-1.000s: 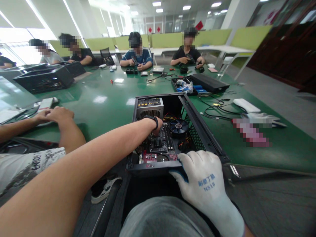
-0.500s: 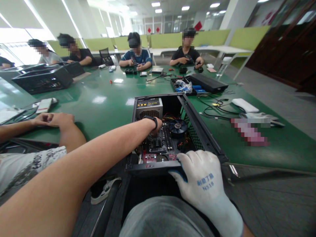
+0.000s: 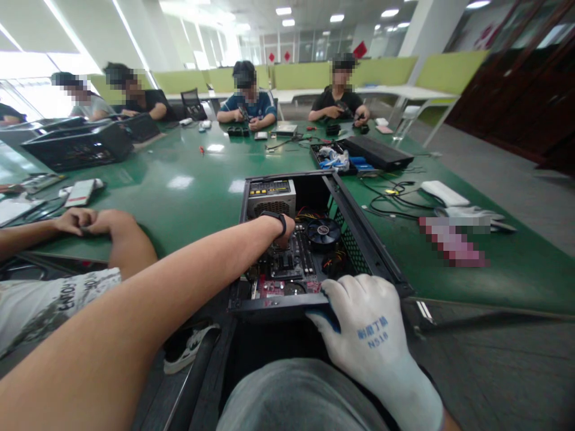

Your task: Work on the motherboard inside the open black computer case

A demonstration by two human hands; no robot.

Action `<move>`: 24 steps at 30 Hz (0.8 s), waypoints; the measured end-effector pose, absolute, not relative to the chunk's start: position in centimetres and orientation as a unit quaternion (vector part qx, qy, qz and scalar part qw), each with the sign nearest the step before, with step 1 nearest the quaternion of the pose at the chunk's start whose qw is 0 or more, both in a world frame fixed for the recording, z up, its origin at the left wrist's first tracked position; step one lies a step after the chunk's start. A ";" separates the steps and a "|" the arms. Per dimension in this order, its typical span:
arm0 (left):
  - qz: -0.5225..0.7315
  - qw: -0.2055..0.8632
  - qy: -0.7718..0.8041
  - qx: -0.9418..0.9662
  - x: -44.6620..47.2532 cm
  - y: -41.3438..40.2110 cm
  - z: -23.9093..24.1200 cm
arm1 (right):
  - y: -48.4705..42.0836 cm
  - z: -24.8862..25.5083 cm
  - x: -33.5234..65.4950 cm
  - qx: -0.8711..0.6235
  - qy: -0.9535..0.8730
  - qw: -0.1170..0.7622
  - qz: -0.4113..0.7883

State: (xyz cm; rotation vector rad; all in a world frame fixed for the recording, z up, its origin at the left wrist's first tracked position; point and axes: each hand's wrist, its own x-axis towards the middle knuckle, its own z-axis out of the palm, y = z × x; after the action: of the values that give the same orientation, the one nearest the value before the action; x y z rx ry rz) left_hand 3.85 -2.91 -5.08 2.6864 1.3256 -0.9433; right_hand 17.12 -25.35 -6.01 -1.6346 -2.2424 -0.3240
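An open black computer case (image 3: 368, 239) lies at the table's near edge, its inside facing up. My bare left hand (image 3: 286, 230), with a dark band at the wrist, reaches into it over the motherboard (image 3: 291, 263). Its fingers point down, curled together by the board's upper part; whatever is at their tips is hidden. A white work glove covers my right hand (image 3: 363, 317), which is closed around the case's near rim, thumb below. Within the case are a power supply (image 3: 272, 197), a round black fan (image 3: 323, 232) and a red circuit board (image 3: 274, 285).
To the right lie black cables (image 3: 386, 200), a white box (image 3: 444, 193) and a glove (image 3: 476, 214). A black tray (image 3: 321, 158) with blue-and-white items is beyond the case. Another person's hands (image 3: 85, 221) rest at left. Several people sit across the green table (image 3: 179, 161).
Both my hands stay almost in the same place, left inside the case and right on its rim. The neighbouring person's hands at left have shifted slightly.
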 end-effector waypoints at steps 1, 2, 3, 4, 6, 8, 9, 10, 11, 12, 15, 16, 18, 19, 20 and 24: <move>-0.300 -0.006 0.416 0.859 3.7 -2.7 -5.3 | -25.3 -6.1 17.1 -0.577 -0.790 0.173 -0.112; -0.297 -0.010 0.411 0.862 3.6 -2.5 -5.5 | -25.3 -6.1 17.1 -0.579 -0.789 0.175 -0.110; -0.293 -0.008 0.408 0.864 3.5 -2.3 -5.7 | -25.3 -6.1 17.1 -0.581 -0.787 0.178 -0.108; -0.287 -0.003 0.409 0.866 3.5 -2.2 -5.8 | -25.2 -6.1 17.0 -0.582 -0.785 0.184 -0.108; -0.272 0.012 0.419 0.866 3.4 -2.2 -5.7 | -25.2 -6.2 16.9 -0.582 -0.781 0.200 -0.111; -0.258 0.031 0.437 0.861 3.5 -2.4 -5.3 | -25.2 -6.2 16.8 -0.580 -0.778 0.213 -0.114; -0.250 0.045 0.447 0.858 3.6 -2.7 -5.0 | -25.1 -6.2 16.8 -0.580 -0.777 0.218 -0.115; -0.237 0.061 0.455 0.856 3.7 -2.9 -4.7 | -25.1 -6.2 16.8 -0.580 -0.776 0.220 -0.114; -0.220 0.078 0.461 0.856 3.8 -3.0 -4.3 | -25.0 -6.3 16.8 -0.580 -0.776 0.222 -0.114; -0.199 0.093 0.467 0.857 3.9 -3.1 -4.0 | -24.8 -6.3 16.9 -0.580 -0.775 0.221 -0.115; -0.121 0.104 0.485 0.860 3.8 -2.9 -2.6 | -23.4 -6.2 17.1 -0.585 -0.776 0.206 -0.119; -0.092 0.099 0.492 0.860 3.6 -2.6 -2.1 | -22.6 -6.1 17.1 -0.586 -0.776 0.197 -0.122; -0.033 0.089 0.504 0.858 2.9 -1.7 -1.0 | -20.5 -5.8 17.3 -0.589 -0.777 0.177 -0.133; -0.002 0.088 0.511 0.855 2.5 -1.2 -0.5 | -19.2 -5.6 17.4 -0.591 -0.777 0.166 -0.141; 0.026 0.089 0.519 0.849 2.0 -0.7 0.1 | -17.8 -5.5 17.4 -0.594 -0.775 0.153 -0.149; 0.153 0.082 0.555 0.814 0.0 0.5 1.7 | -11.1 -4.9 17.4 -0.608 -0.767 0.119 -0.165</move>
State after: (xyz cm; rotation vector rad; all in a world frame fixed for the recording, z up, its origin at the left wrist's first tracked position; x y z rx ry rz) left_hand 0.04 0.47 1.67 2.4305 1.6575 0.4560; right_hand 17.36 -11.11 -4.93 -1.7787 -2.2420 -0.4833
